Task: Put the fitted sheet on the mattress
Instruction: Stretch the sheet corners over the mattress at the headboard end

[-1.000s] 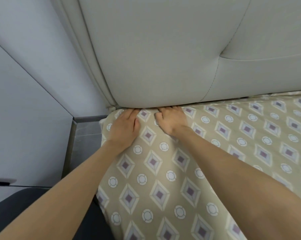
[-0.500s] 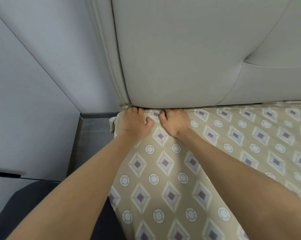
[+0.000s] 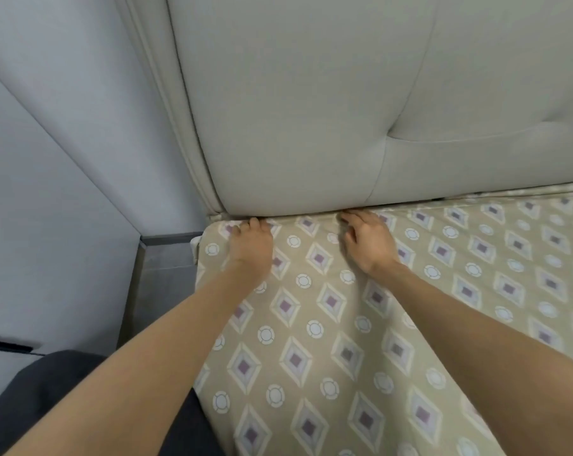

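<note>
A tan fitted sheet [image 3: 328,324] with purple diamonds and white rings covers the mattress, and its top-left corner lies against the padded headboard. My left hand [image 3: 250,246] lies flat on the sheet near that corner, its fingertips at the seam where sheet meets headboard. To its right, my right hand [image 3: 366,240] presses on the sheet, fingers reaching into the same gap. The fingertips of both hands are partly hidden under the headboard's edge. A small bit of white mattress [image 3: 195,240] shows at the corner.
The grey padded headboard [image 3: 311,110] rises straight behind the hands. A pale wall [image 3: 48,159] and a narrow strip of grey floor [image 3: 161,274] run along the left side of the bed. Dark clothing [image 3: 64,406] shows at the bottom left.
My hands have spread apart along the headboard seam: the right hand slid to the right, the left stayed near the corner. The view shifted a little to the left.
</note>
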`<state>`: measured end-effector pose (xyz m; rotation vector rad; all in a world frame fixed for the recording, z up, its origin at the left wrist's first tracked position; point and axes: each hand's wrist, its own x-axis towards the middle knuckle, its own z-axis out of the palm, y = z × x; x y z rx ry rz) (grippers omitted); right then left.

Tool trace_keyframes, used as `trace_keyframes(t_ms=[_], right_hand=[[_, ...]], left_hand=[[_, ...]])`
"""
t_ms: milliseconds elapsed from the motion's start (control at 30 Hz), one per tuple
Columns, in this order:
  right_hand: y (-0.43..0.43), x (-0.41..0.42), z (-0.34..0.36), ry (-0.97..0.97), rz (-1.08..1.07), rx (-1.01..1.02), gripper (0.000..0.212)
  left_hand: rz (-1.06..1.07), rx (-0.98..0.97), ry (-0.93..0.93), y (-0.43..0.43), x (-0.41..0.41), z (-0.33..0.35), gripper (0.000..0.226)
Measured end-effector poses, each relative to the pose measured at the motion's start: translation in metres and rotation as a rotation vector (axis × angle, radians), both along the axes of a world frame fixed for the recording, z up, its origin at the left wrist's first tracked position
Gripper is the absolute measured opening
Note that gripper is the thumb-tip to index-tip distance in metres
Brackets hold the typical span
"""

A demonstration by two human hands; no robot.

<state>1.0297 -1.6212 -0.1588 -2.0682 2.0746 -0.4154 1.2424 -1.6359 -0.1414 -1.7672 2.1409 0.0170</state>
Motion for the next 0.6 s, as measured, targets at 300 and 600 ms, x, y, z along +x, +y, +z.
trace_keyframes(t_ms=[300,600], right_hand=[[0.038,-0.123,0.016,0.064,-0.362,0.274,0.046],[0.040,-0.212,0.014,0.085,-0.451,0.223,0.042]], left_hand=[[-0.202,0.035,0.127,0.017,-0.132,0.004,0.058],[-0.319,0.071,0.146,0.010,-0.237,-0.006,0.064]])
